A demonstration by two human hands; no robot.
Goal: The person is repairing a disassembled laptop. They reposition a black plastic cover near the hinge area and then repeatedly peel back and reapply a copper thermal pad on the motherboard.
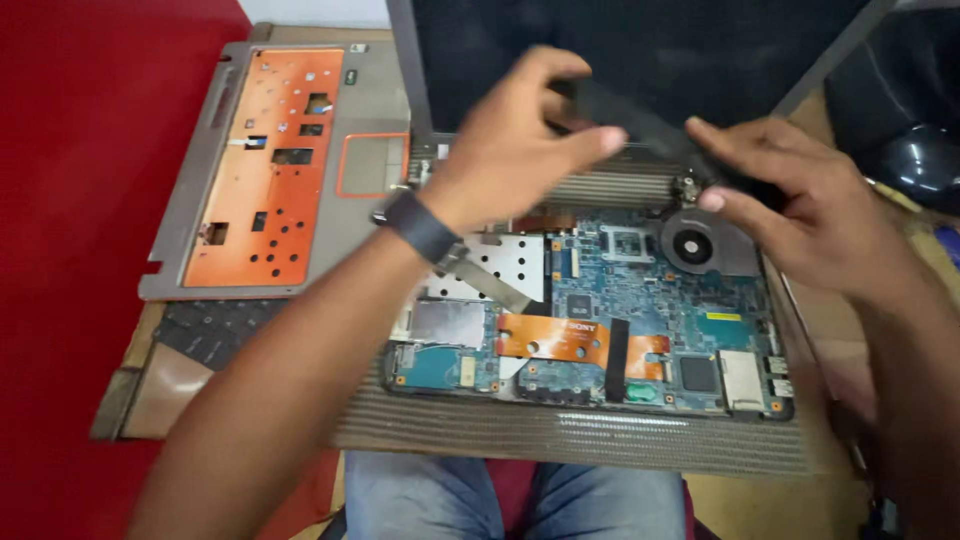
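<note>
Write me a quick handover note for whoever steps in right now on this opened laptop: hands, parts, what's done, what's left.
Left hand: pinching one end of a dark strip at the hinge line.
Right hand: gripping the strip's other end, above the fan.
Laptop base is on the lap, motherboard exposed, screen upright behind.
Done: palmrest cover is off, lying underside up to the left; keyboard is partly under it.
Left: strip not yet set down; board, fan and orange flex cable in place.

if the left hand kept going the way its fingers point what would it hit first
Probably the right hand: the left hand points rightward along the dark strip both hold, though depth is unclear.
</note>
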